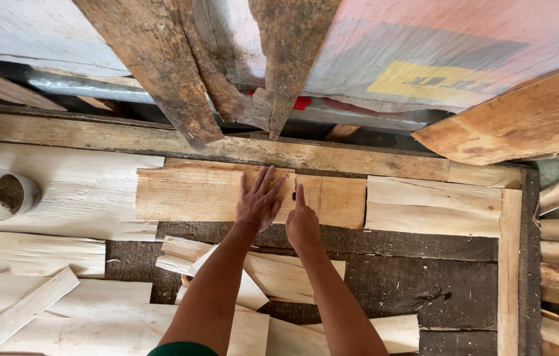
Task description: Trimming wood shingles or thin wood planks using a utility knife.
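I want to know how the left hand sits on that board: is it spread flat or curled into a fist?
Spread flat: the left hand lies palm down on the pale wooden board, fingers extended and fanned.

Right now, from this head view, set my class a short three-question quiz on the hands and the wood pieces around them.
1. True or false: the left hand lies flat, fingers spread, on the pale wood sheet.
2. The right hand shows which shape? A) a fist B) index finger stretched out C) palm up
3. Fill in: at the far left stands a round metal ____.

Key
1. True.
2. B, the fingertip touches the same sheet beside a small dark mark.
3. Can; its contents look dark, but what they are cannot be told.
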